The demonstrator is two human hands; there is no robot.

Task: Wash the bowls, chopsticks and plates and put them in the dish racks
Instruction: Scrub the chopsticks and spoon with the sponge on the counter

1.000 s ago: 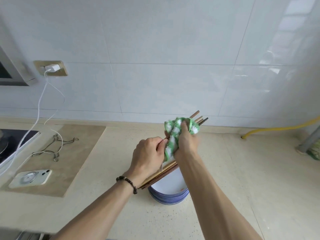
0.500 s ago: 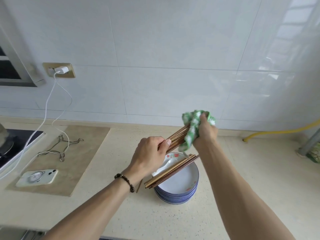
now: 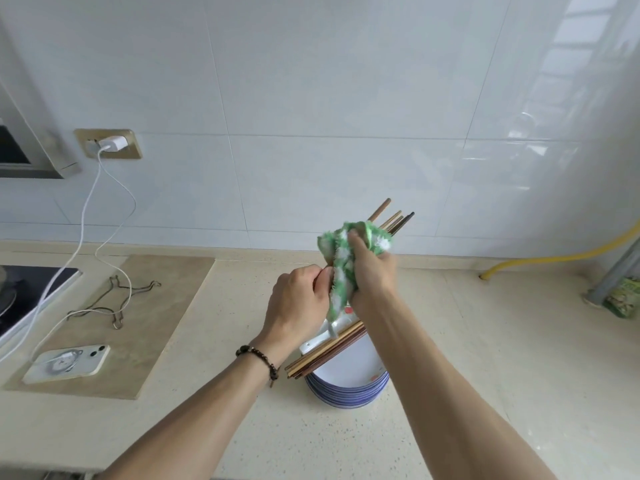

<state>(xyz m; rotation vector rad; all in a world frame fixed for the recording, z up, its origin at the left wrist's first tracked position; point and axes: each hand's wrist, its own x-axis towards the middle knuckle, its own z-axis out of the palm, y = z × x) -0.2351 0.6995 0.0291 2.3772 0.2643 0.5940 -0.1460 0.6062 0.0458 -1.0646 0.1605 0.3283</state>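
My left hand [image 3: 298, 301] grips a bundle of wooden chopsticks [image 3: 391, 218] whose tips stick out up and to the right. My right hand [image 3: 372, 271] squeezes a green and white cloth [image 3: 341, 271] wrapped around that bundle. Below the hands a stack of white bowls with blue rims [image 3: 346, 382] stands on the counter. More chopsticks [image 3: 325, 351] and a white spoon [image 3: 317, 341] lie across the top bowl.
A phone [image 3: 67, 363] on a charging cable [image 3: 83, 230] and a wire trivet [image 3: 116, 299] lie on the beige mat at left. A stove edge [image 3: 31, 289] is far left. A yellow hose [image 3: 554, 254] and a grey pipe [image 3: 614, 271] stand at right by the tiled wall.
My right hand with the cloth has slid back down the chopstick bundle toward my left hand, so the tips show again past the cloth.
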